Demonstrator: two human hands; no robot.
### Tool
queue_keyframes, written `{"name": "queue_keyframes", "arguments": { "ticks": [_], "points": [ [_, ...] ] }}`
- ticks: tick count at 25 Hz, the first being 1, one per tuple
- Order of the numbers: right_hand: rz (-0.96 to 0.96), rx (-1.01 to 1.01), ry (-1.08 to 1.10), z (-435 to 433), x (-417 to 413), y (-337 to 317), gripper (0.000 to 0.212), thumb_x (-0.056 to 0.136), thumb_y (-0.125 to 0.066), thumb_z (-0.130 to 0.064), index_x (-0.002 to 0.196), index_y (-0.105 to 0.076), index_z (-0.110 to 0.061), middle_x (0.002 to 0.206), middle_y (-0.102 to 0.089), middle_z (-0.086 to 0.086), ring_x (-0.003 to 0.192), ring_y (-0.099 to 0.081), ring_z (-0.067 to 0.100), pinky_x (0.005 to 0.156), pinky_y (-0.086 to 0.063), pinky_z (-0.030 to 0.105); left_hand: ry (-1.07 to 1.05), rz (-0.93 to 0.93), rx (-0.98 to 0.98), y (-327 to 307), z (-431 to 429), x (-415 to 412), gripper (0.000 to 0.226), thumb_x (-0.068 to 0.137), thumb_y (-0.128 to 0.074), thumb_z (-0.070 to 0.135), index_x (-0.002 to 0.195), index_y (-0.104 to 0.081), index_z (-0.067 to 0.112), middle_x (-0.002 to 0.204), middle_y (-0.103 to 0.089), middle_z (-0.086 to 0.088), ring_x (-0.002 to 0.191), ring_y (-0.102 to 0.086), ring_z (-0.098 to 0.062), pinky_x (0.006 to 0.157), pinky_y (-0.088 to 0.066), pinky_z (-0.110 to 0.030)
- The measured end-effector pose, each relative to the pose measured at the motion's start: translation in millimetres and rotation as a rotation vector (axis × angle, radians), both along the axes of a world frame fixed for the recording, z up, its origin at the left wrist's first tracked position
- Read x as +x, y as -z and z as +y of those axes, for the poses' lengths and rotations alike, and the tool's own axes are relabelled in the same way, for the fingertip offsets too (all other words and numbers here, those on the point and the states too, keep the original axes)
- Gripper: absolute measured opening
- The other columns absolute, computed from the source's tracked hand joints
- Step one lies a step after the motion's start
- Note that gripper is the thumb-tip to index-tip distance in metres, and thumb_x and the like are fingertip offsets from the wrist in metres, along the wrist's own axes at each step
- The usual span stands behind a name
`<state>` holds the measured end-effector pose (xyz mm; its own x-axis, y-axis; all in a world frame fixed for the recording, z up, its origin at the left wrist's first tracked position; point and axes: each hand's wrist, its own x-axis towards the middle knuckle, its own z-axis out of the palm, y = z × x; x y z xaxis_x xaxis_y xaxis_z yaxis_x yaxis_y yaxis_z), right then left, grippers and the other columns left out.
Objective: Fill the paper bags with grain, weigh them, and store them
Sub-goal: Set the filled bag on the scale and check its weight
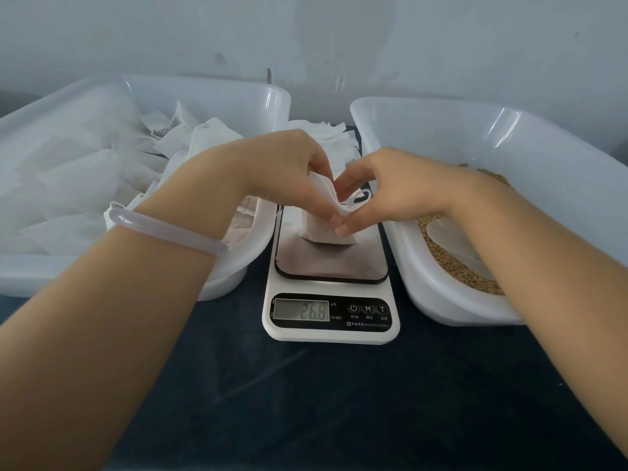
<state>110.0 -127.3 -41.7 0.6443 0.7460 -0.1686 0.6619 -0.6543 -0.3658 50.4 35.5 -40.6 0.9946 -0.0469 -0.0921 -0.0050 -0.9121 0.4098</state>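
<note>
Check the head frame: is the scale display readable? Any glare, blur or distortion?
Head view: scale display reads 26.8, faint but legible; glare streaks on left bin and right bin walls; wide-angle lens bows the bins toward the frame edges; left hand, right hand and paper bag sharp; light soft and cool, shadows faint.

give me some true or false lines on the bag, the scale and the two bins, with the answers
1. The paper bag stands on the scale. True.
2. The scale's display reads 0.0. False: it reads 26.8.
3. The left hand and the right hand both pinch the bag's top. True.
4. The grain lies in the left bin. False: it lies in the right bin, with a scoop; the left bin holds white bags.
</note>
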Motion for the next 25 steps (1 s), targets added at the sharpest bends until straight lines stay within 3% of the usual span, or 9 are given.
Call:
{"name": "queue_keyframes", "arguments": {
  "ticks": [8,12,15,16,17,18,19,22,25],
  "points": [
    [0.006,0.016,-0.001,0,1,0,0.066,0.059,-0.078,-0.049,0.118,-0.062,-0.027,0.107,-0.062,-0.021,0.109,-0.054,0.0,0.103,-0.04,0.032,0.001,-0.012,-0.008,0,0,0,0.053,0.048,-0.073,0.063,0.094,-0.064,0.039,0.085,-0.062,0.018,0.078,-0.057,0.0,0.068,-0.044,-0.019],
    [0.018,0.029,-0.002,0,0,1,0.06,0.063,-0.078,-0.046,0.118,-0.063,-0.027,0.108,-0.062,-0.02,0.11,-0.054,0.0,0.099,-0.039,0.026,0.0,-0.027,0.001,0,1,0,0.05,0.049,-0.07,0.063,0.092,-0.067,0.037,0.079,-0.062,0.015,0.073,-0.058,-0.002,0.064,-0.043,-0.022],
    [-0.013,0.072,0.031,-1,1,2,0.039,0.072,-0.076,-0.042,0.106,-0.069,-0.023,0.111,-0.066,-0.007,0.115,-0.056,0.01,0.094,-0.042,0.03,0.018,-0.024,-0.004,2,2,2,0.035,0.065,-0.067,0.057,0.086,-0.069,0.028,0.07,-0.061,0.008,0.063,-0.055,-0.009,0.06,-0.041,-0.025],
    [-0.017,0.108,0.035,-1,0,2,0.024,0.075,-0.074,-0.039,0.092,-0.072,-0.022,0.1,-0.069,-0.004,0.105,-0.06,0.011,0.089,-0.046,0.033,0.021,-0.024,-0.011,2,2,3,0.027,0.071,-0.066,0.053,0.079,-0.068,0.027,0.065,-0.058,0.004,0.06,-0.053,-0.012,0.059,-0.04,-0.026],
    [-0.018,0.147,0.049,-1,0,1,0.015,0.078,-0.073,-0.036,0.075,-0.07,-0.021,0.08,-0.068,-0.005,0.084,-0.063,0.007,0.076,-0.048,0.031,0.027,-0.031,-0.02,2,2,2,0.023,0.076,-0.064,0.048,0.069,-0.066,0.026,0.06,-0.054,0.002,0.056,-0.049,-0.012,0.057,-0.039,-0.026],
    [-0.031,0.18,0.069,-1,0,1,0.022,0.079,-0.072,-0.033,0.063,-0.065,-0.02,0.06,-0.057,-0.009,0.062,-0.054,0.004,0.061,-0.042,0.025,0.031,-0.054,-0.034,2,3,2,0.027,0.08,-0.063,0.044,0.062,-0.063,0.025,0.056,-0.052,0.0,0.053,-0.045,-0.012,0.054,-0.038,-0.027],
    [-0.052,0.199,0.091,-1,0,1,0.027,0.08,-0.072,-0.031,0.059,-0.062,-0.018,0.052,-0.047,-0.009,0.052,-0.043,0.005,0.052,-0.033,0.023,0.03,-0.091,-0.039,1,3,2,0.028,0.082,-0.062,0.042,0.062,-0.065,0.022,0.057,-0.054,-0.006,0.055,-0.046,-0.013,0.055,-0.041,-0.029],
    [-0.119,0.197,0.098,-1,-4,0,0.03,0.078,-0.071,-0.033,0.057,-0.056,-0.018,0.055,-0.039,-0.006,0.053,-0.035,0.012,0.052,-0.023,0.027,0.035,-0.156,-0.014,1,1,2,0.035,0.077,-0.065,0.043,0.079,-0.071,0.008,0.08,-0.066,-0.019,0.069,-0.054,-0.027,0.064,-0.046,-0.039],
    [-0.16,0.054,0.067,0,-10,-1,0.034,0.076,-0.071,-0.034,0.055,-0.05,-0.017,0.053,-0.036,-0.005,0.052,-0.034,0.013,0.052,-0.018,0.028,0.033,-0.037,0.077,1,-3,-1,0.017,0.069,-0.076,0.035,0.073,-0.07,0.02,0.063,-0.061,-0.005,0.061,-0.053,-0.018,0.057,-0.038,-0.028]
  ]
}}
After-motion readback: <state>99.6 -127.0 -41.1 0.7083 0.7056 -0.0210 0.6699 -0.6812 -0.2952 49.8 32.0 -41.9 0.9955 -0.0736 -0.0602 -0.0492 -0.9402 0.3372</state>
